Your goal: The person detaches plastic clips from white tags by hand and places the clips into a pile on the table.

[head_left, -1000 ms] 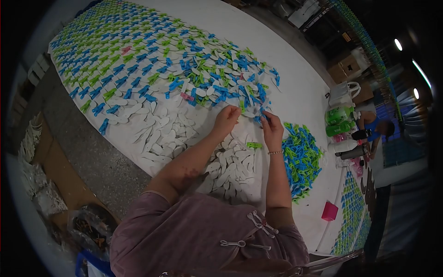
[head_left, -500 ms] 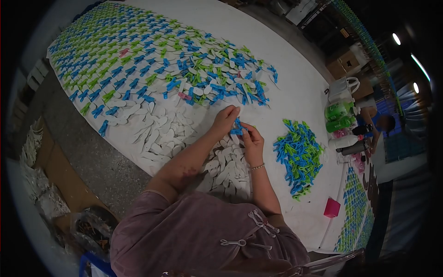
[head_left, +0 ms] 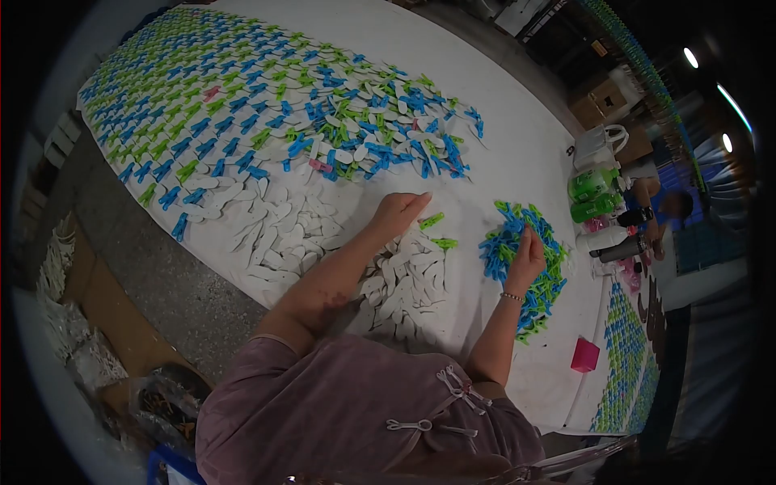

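Note:
My left hand is closed, its fingers pressed together beside two green clips and above the loose white pieces. What it holds, if anything, is hidden. Over the heap of blue and green clips, my right hand has its fingertips pinched at a blue clip. Behind my left hand lies a jumbled mass of blue and green clips with white parts. More white pieces spread to its left.
Rows of clips cover the far left of the white table. Green bottles, a white bag and a pink box stand at the right. Another person is beyond the bottles.
My hands have moved apart from the blue clip they held together. The right has gone right to the clip heap; the left has shifted slightly. Two green clips now show more fully.

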`<state>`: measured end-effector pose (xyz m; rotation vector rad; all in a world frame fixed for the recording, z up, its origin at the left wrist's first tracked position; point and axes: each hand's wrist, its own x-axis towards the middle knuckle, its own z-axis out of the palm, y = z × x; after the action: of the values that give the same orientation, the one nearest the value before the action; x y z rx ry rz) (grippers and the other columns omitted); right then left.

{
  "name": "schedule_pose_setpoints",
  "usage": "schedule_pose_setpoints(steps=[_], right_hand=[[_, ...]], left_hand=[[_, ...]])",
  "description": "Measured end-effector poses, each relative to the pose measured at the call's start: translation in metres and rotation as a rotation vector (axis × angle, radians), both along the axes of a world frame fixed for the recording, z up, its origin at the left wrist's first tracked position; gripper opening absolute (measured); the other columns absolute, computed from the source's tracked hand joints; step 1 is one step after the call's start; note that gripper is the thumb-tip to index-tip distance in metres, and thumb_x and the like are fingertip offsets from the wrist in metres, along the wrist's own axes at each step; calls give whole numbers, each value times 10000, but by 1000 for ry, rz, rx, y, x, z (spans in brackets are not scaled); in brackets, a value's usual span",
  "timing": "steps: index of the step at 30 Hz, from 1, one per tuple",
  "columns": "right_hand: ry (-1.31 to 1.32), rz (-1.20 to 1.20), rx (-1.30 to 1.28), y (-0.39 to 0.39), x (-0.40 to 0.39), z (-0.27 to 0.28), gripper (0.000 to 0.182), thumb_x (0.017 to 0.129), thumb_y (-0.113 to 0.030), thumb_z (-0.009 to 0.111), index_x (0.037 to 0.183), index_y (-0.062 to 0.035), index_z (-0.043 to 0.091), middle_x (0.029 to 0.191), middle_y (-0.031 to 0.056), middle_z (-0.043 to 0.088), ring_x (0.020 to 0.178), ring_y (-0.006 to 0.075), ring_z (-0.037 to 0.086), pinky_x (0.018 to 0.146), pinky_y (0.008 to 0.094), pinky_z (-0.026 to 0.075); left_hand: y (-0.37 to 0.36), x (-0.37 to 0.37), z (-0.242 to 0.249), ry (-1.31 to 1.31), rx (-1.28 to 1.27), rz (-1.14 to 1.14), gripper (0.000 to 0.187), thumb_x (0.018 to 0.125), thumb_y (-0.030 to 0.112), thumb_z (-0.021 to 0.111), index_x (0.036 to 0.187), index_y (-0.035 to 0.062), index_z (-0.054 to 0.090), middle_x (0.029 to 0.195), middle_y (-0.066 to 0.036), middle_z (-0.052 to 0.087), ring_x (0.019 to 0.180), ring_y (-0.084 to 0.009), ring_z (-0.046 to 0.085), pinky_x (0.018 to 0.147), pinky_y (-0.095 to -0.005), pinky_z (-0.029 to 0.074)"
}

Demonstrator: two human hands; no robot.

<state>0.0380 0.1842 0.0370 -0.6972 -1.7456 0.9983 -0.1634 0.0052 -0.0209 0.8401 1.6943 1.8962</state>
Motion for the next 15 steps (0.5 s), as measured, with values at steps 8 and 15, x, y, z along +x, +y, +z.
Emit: schedule_pose_setpoints(steps=[8, 15], right_hand=[[-581, 233, 209, -32, -23, -29, 209, 844, -196, 632, 920, -2, 637, 825, 117, 585, 664, 159, 549, 605, 276, 447], [-597, 364, -101, -34, -39, -52, 226, 826, -201, 660, 792, -3, 557, 647, 36, 511, 565, 102, 451, 527, 247, 395]], left_hand=[[3, 7, -22, 802, -142, 138, 192, 775, 279, 656, 790, 93, 608, 849, -48, 574, 893, -258, 528, 770, -364, 406], [-3, 3, -8, 815, -307, -63, 253, 727, 272, 711, 807, 105, 538, 857, -44, 553, 857, -248, 523, 750, -356, 407]])
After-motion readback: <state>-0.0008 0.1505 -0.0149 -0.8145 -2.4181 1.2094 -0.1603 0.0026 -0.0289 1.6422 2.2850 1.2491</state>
